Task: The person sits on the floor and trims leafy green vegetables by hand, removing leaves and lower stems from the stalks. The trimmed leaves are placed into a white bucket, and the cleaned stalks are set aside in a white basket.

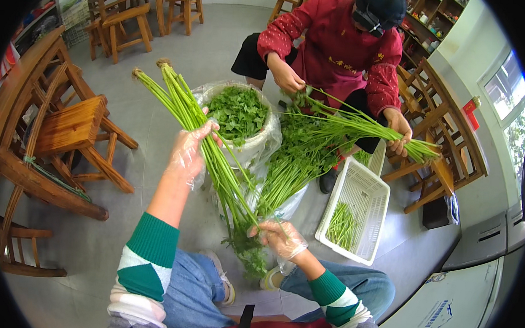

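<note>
My left hand [192,149], in a clear plastic glove, is closed around a bunch of long green celery-like stalks [220,166] with roots at the upper end. The bunch slants down to the right, its leaves hanging lowest. At that leafy end my right hand [281,238], gloved too, has its fingers pinched on a thin stem. Behind the bunch stands a plastic-lined round bucket holding picked leaves [237,111]. A pile of leafy stalks [296,157] lies right of the bucket. Cut stem pieces [342,226] lie in a white plastic basket [378,214].
A co-worker [340,48] in a red top sits opposite, holding another bunch of stalks [380,130]. Wooden stools and a wooden bench [68,127] stand at the left, wooden chairs [442,124] at the right. A white appliance [455,303] is at the lower right.
</note>
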A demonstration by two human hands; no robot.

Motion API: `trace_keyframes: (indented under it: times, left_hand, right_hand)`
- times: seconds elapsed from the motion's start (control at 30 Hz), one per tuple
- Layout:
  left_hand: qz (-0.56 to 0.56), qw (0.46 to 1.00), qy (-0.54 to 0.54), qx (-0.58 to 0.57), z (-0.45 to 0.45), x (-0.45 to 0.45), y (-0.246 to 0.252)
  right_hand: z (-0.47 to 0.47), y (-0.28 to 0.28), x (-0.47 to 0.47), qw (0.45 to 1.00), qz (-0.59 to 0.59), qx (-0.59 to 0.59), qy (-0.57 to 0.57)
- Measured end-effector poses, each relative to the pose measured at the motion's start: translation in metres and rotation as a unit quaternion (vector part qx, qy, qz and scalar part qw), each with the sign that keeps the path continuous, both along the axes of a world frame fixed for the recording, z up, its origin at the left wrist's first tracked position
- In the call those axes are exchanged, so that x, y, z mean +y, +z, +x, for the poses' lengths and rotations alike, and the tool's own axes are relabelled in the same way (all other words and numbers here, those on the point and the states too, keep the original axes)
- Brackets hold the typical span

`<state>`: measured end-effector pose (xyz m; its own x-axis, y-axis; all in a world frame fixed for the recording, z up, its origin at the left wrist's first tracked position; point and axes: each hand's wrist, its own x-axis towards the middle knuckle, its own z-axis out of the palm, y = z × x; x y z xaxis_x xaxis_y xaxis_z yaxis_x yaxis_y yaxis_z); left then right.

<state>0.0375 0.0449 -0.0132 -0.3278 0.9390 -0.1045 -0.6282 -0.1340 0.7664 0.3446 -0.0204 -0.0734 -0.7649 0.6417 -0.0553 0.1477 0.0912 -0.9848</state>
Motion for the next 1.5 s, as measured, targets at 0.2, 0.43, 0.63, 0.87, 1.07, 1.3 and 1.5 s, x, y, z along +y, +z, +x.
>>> trace_keyframes:
  times: [0.2, 0.43, 0.63, 0.87, 1.07, 1.3, 1.5]
  left_hand:
    - [0.0, 1.0, 0.003, -0.018, -0.004, -0.002, -0.001]
    - [0.012, 0.999, 0.025, -0.018, -0.011, -0.002, -0.003]
    - [0.01, 1.0, 0.011, -0.014, -0.009, -0.004, -0.001]
    - [0.005, 1.0, 0.001, -0.004, -0.009, -0.006, 0.005]
    - [0.023, 1.0, 0.007, -0.003, -0.008, -0.004, 0.006]
    - [0.021, 1.0, -0.008, 0.0, -0.006, -0.007, 0.009]
    - [0.028, 1.0, 0.0, 0.007, -0.013, -0.007, 0.008]
  right_hand:
    - [0.015, -0.019, -0.005, 0.993, -0.114, 0.018, -0.006]
    - [0.036, -0.014, -0.058, 0.928, -0.367, 0.0, -0.061]
    - [0.04, -0.004, -0.08, 0.987, -0.099, -0.125, 0.02]
    - [0.046, -0.037, -0.081, 0.983, 0.099, -0.151, 0.041]
    - [0.062, -0.079, -0.068, 0.938, 0.238, -0.23, 0.1]
    - [0.02, -0.058, 0.007, 0.953, 0.252, -0.082, -0.147]
    - [0.014, -0.084, 0.012, 0.928, 0.311, -0.201, 0.031]
